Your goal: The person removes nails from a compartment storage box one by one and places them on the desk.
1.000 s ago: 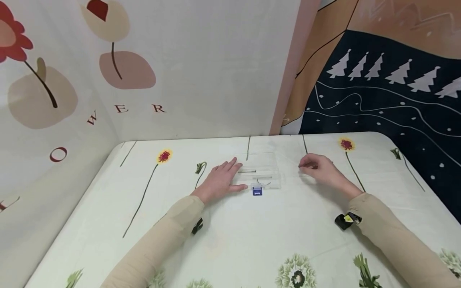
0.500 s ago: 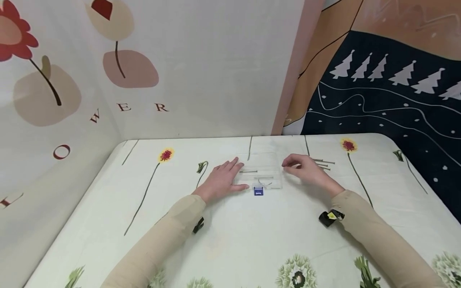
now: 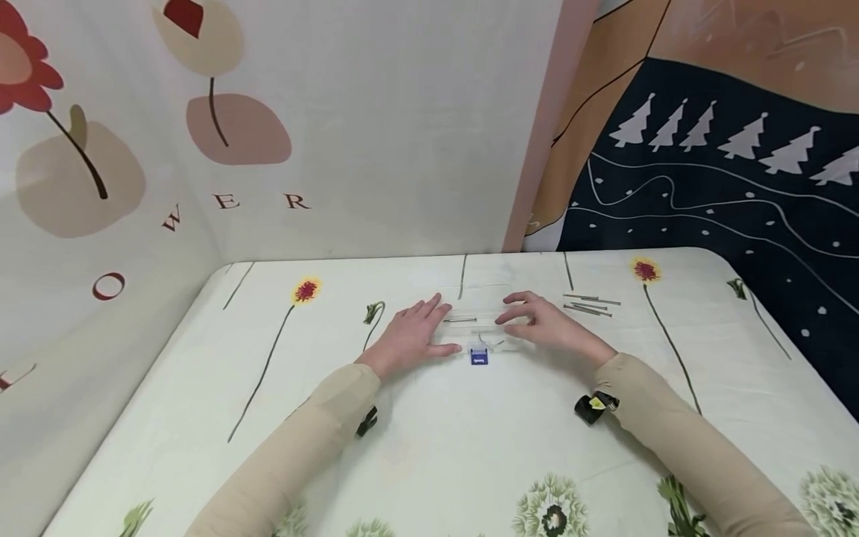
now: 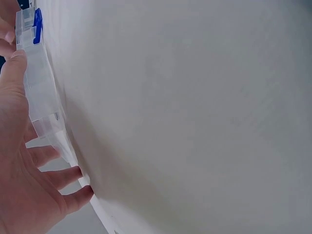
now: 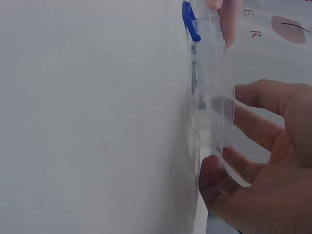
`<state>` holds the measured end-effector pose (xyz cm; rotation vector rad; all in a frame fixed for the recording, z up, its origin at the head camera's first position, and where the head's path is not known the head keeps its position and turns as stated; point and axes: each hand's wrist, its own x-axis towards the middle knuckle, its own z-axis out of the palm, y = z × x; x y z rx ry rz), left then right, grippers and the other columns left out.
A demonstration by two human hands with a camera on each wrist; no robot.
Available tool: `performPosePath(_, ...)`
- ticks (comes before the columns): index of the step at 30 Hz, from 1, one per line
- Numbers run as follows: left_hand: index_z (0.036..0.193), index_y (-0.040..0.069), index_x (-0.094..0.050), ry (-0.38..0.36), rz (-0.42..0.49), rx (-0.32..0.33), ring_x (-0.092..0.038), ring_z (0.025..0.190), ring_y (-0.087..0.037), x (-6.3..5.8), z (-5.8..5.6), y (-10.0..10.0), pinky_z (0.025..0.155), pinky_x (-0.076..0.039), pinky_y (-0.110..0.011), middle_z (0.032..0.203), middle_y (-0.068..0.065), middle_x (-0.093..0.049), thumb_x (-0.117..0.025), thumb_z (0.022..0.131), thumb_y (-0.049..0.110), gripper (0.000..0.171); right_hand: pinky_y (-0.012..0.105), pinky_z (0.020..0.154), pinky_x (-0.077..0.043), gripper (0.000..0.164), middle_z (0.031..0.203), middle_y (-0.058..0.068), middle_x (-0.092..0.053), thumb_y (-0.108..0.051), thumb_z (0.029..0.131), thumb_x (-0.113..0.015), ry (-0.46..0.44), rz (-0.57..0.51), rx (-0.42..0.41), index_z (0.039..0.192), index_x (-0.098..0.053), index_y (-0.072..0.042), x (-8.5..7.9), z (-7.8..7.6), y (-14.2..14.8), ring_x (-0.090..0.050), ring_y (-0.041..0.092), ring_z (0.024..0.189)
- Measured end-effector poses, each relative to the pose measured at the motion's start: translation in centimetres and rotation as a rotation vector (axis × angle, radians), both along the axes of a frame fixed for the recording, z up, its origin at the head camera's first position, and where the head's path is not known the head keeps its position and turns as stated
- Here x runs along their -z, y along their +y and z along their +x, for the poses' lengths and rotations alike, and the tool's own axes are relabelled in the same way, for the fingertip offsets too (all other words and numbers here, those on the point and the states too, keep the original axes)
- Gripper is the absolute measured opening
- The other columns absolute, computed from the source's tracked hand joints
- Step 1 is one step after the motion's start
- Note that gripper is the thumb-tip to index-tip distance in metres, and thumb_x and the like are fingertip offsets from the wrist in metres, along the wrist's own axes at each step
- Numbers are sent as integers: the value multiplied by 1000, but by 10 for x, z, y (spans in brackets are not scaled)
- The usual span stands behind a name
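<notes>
A clear plastic compartment box (image 3: 485, 319) with a blue latch (image 3: 479, 356) lies on the table; one nail (image 3: 461, 320) shows inside it. On the box's left side my left hand (image 3: 411, 335) rests with straight, spread fingers, its thumb along the near edge. My right hand (image 3: 546, 322) reaches over the right end, fingers apart and slightly bent, nothing seen between them. In the right wrist view, its fingertips (image 5: 242, 93) are at the box's upper edge. The hand hides the right compartments in the head view.
Several loose nails (image 3: 590, 304) lie on the flower-print tablecloth (image 3: 463, 447) just right of the right hand. A printed cloth (image 3: 389, 149) hangs behind the table, and a dark one with white trees (image 3: 725, 179) at the right.
My right hand has moved left from the loose nails to the box, its fingertips going from pinched to apart. The nails have come into sight. My left hand stays put.
</notes>
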<state>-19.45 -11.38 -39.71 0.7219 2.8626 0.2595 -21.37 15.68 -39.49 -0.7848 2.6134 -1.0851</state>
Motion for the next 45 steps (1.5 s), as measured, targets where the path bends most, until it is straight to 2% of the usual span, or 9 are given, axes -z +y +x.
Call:
performPosePath(9,152,11,-30,7,-15,-1,-25,140,-36,0,1,0,110,-26,-52,159,-12,-18,-51,91,63,82,52,96,-38,27,139,20,-42,-14,92,-62,-69,21,-10,114,-71,-1,1,1,-3,-36,40,126)
performPosePath(16,152,11,-32,45,-43,9,-30,138,-37,-2,0,-1,106,-32,-52,157,-14,-21,-52,90,63,83,49,95,-39,23,136,21,-41,-12,92,-64,-118,-27,-3,109,-71,2,2,-2,-6,-37,38,125)
performPosePath(25,152,12,-31,57,-42,12,-32,137,-36,2,-1,-2,105,-34,-52,157,-13,-23,-52,90,64,84,53,95,-34,18,129,22,-39,-13,88,-66,-110,36,-8,100,-69,-1,6,-3,-15,-33,41,119)
performPosePath(34,152,12,-31,59,-31,11,-33,137,-37,2,0,-2,105,-33,-52,157,-13,-22,-53,89,64,84,57,103,-27,13,129,22,-38,-11,93,-59,-176,-12,15,99,-66,-2,3,-2,-16,-31,40,126)
performPosePath(39,152,12,-31,54,-23,8,-33,137,-37,2,0,-2,106,-32,-52,157,-14,-22,-53,89,63,84,56,103,-28,10,124,22,-42,-8,93,-59,-165,-53,23,96,-65,0,3,-2,-17,-35,37,122)
performPosePath(45,152,12,-30,48,-20,9,-32,137,-37,1,0,-1,106,-32,-52,157,-14,-21,-52,90,63,84,50,97,-33,4,120,20,-46,-4,91,-61,-136,-79,41,92,-62,0,4,-2,-16,-40,33,111)
